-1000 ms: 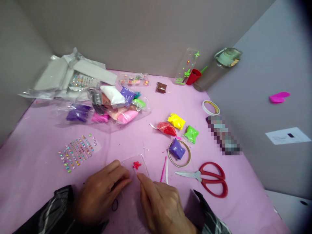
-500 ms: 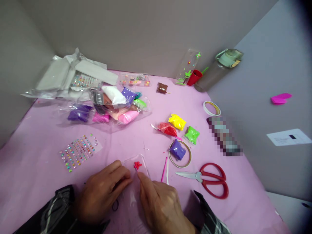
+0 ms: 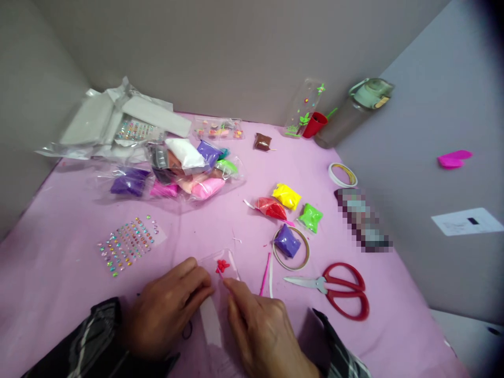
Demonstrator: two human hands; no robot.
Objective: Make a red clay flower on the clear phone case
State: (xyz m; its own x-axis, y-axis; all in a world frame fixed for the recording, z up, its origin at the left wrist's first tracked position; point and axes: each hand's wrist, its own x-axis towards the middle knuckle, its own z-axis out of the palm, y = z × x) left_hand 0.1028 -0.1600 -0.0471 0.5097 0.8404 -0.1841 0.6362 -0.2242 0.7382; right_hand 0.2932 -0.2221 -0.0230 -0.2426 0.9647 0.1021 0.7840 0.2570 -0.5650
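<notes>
A clear phone case (image 3: 232, 262) lies flat on the table between my hands, with a small red clay flower (image 3: 222, 266) near its far end. My left hand (image 3: 173, 302) is closed, its fingertips pinching the case's left edge. My right hand (image 3: 262, 325) pinches a thin pink clay tool (image 3: 219, 271), whose tip touches the flower's lower left side. Most of that tool is hidden by my fingers. A second pink stick (image 3: 265, 274) and a white strip (image 3: 270, 278) lie just right of the case.
Red-handled scissors (image 3: 342, 289) lie at the right, below a tape roll (image 3: 307, 257) with a purple clay packet (image 3: 287, 241) in it. Gem stickers (image 3: 128, 244) are at left. Bagged clay packets (image 3: 185, 173) sit farther back. A bottle (image 3: 354, 113) stands by the right wall.
My right hand has shifted very slightly, and the tool's tip stays at the red flower. A pale reflection on the lower part of the case looks brighter. My left hand keeps its place.
</notes>
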